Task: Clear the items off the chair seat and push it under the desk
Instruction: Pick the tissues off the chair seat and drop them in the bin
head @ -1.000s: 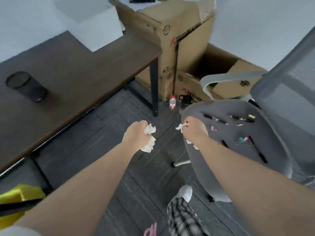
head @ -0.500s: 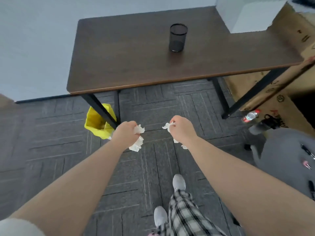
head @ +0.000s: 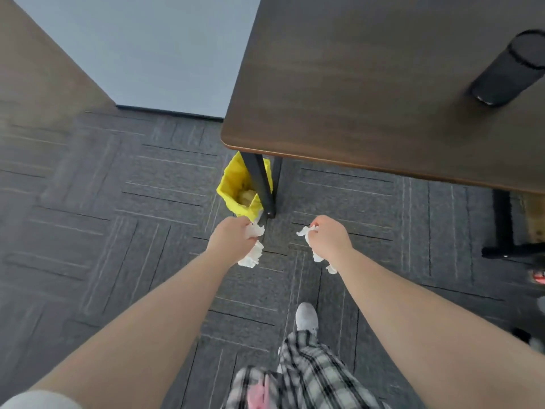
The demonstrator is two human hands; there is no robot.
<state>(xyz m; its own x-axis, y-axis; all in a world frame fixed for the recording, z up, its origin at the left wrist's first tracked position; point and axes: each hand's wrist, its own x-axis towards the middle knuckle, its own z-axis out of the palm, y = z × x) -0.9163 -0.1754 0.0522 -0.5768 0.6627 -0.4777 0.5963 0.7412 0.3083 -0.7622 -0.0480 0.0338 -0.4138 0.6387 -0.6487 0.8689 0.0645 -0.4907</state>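
Note:
My left hand (head: 231, 242) is closed around a crumpled white tissue (head: 253, 255) that sticks out below and beside the fist. My right hand (head: 331, 239) grips a second crumpled white tissue (head: 306, 233), with scraps hanging under the wrist. Both hands hover over the grey carpet just in front of a yellow-lined waste bin (head: 236, 184), which stands by the desk's black leg (head: 261, 187) and holds some crumpled paper. The dark wooden desk (head: 368, 98) fills the upper right. The chair is out of view.
A black mesh pen cup (head: 507, 69) stands on the desk at the right. Another black desk leg and foot (head: 507, 246) sit at the right edge. A brown panel (head: 38, 78) rises at the upper left. My white shoe (head: 306, 315) and plaid trousers are below.
The view has swung left, away from the chair, and moved closer to the yellow bin. Both hands still hold their tissues and are now right in front of the bin.

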